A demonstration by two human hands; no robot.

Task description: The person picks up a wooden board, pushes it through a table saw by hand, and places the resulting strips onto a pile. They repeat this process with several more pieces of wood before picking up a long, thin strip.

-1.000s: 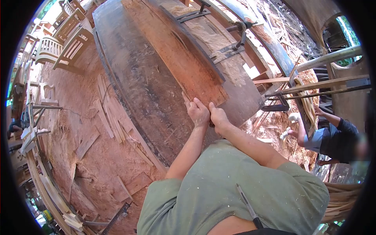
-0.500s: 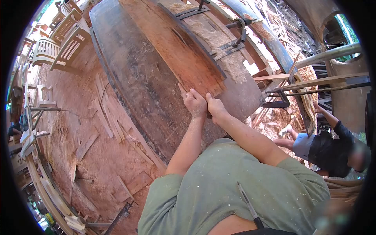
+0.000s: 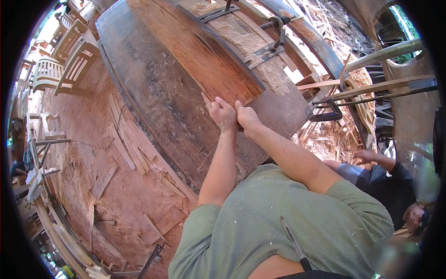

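A long reddish-brown wooden plank [image 3: 211,63] with a dark edge lies along the worn dark tabletop [image 3: 144,69]. My left hand [image 3: 221,115] is closed on the near end of the plank, its index finger stretched along the left edge. Close beside it, my right hand [image 3: 248,117] grips the same end with the thumb on top. The fingers under the wood are hidden. Right of the plank, a sawdust-covered board [image 3: 246,35] carries dark metal brackets and a clamp-like fitting [image 3: 275,23].
Slatted wooden chairs [image 3: 76,60] stand at the upper left. Loose boards [image 3: 127,139] and sawdust cover the floor on the left. At the right, a person in a dark shirt [image 3: 385,186] is close to the table, near long wooden bars [image 3: 385,88].
My hands keep hold of the plank's end, and the view has shifted slightly. The person at the right has moved and now has an arm bent in front.
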